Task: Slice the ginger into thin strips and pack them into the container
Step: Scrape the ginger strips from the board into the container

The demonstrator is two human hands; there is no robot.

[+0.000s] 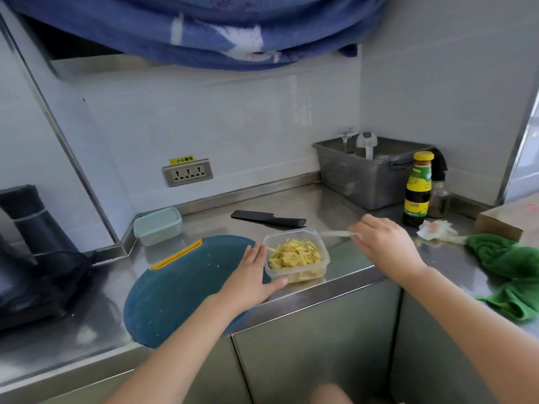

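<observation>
**View 1 of 1: head camera**

**State**
- The ginger strips lie in the clear container, heaped about to the rim. I judge slicing done and packing almost complete.
- The container stands on the steel counter, near its front edge and just beside the right end of the blue cutting board.
- The left hand lies flat. Its fingers are straight and pressed together against the container's left wall, with the thumb along the front wall.
- The right hand hovers to the right of the container. Its fingers are curled and pinch a pale flat piece. Blur hides whether this is a lid seen edge-on.
- The black knife lies on the counter just behind the container.

**Hazards**
1. Spillage. If the pale flat piece is a lid, pressing it onto the heap could trap strips at the rim or push them out. Cause: the fill level.
2. Sliding. The container is light and the steel is smooth. Sideways pressure from the flat left hand could skate it toward the front edge. Cause: it is braced from 1 side only.
3. Knife contact. A reach across the container's rear could meet the knife. Cause: the knife lies close behind it.
4. Board tip. The cutting board appears to overhang the counter's front edge. Weight from the left forearm could tilt it.
</observation>
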